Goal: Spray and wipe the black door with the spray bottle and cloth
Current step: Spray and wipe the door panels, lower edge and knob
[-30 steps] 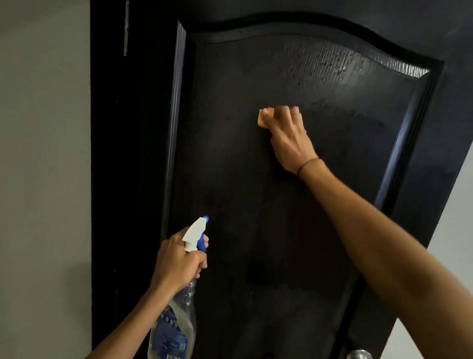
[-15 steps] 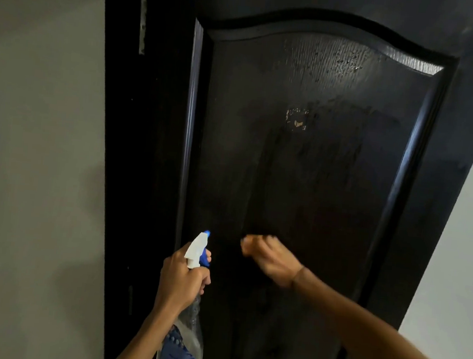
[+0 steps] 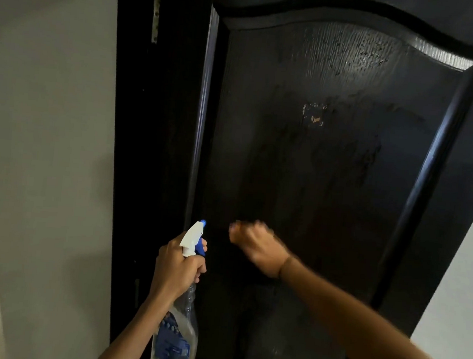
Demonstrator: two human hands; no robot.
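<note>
The black door [image 3: 330, 173] fills the view, its arched panel wet, with droplets near the top [image 3: 355, 52] and a pale scuffed spot [image 3: 315, 114] mid-panel. My left hand [image 3: 176, 268] grips the neck of a clear spray bottle [image 3: 177, 337] with a white and blue trigger head, nozzle aimed at the door's left moulding. My right hand [image 3: 258, 247] is motion-blurred against the lower part of the panel, just right of the nozzle, fingers curled. The orange cloth is hidden under those fingers.
A grey wall [image 3: 47, 134] stands to the left of the dark door frame, which carries a metal hinge plate [image 3: 156, 12]. A pale wall [image 3: 463, 285] shows past the door's right edge.
My right hand swept down from the upper panel to its lower part, uncovering the scuffed spot. My left hand kept the bottle in about the same place.
</note>
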